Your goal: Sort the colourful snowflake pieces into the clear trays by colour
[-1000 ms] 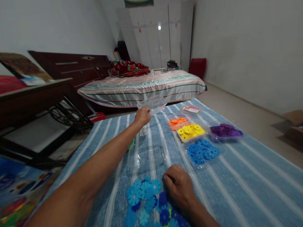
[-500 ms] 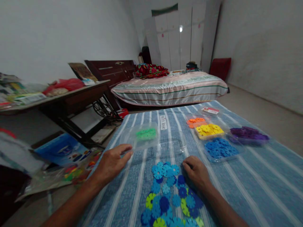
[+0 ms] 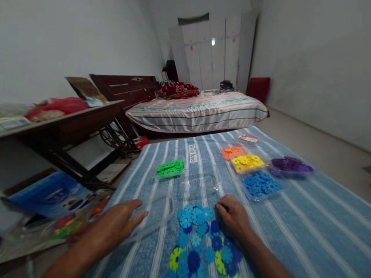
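Observation:
My left hand (image 3: pixel 126 220) has thumb and fingers pinched around the side of a clear plastic lid (image 3: pixel 169 216), held tilted over the cloth. My right hand (image 3: pixel 234 214) rests on the cloth with its fingers curled closed; nothing shows in it. Beside it lies a loose spread of flower-shaped plastic discs (image 3: pixel 193 260) in light blue, dark blue and yellow-green. Past my left hand, a clear box of green discs (image 3: pixel 170 169) stands uncovered. Another clear plastic lid or tray (image 3: pixel 199 184) lies flat between the green box and the loose discs.
At the right stand clear boxes with blue (image 3: pixel 261 185), yellow (image 3: pixel 247 162), purple (image 3: pixel 291 166) and orange discs (image 3: pixel 232 151). A striped blue cloth (image 3: pixel 290 224) covers the table. Beyond are a bed (image 3: pixel 197 110) and, to the left, a sewing-machine table (image 3: pixel 69 119).
My left hand has drawn the clear lid away from above the green box, toward me and to the left. My right hand stays by the discs. The view has shifted somewhat.

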Action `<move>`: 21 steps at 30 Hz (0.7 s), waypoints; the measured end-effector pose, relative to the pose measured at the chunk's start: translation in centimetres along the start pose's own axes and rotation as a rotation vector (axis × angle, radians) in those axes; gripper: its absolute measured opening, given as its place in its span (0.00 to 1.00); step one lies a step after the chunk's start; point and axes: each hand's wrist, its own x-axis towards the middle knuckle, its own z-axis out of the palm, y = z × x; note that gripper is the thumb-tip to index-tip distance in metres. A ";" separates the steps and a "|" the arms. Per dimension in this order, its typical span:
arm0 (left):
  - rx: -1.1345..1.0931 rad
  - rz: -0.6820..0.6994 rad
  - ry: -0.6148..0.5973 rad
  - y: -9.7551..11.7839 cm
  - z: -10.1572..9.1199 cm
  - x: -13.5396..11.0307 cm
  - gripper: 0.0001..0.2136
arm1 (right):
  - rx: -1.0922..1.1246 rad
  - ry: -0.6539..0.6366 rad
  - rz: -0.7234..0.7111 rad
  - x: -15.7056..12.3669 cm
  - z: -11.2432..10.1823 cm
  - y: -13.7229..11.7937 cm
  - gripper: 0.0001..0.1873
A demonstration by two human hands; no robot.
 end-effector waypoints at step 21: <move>0.219 0.049 0.046 2.7 1.3 16.3 0.14 | 0.011 0.066 0.015 0.6 0.6 -0.5 0.10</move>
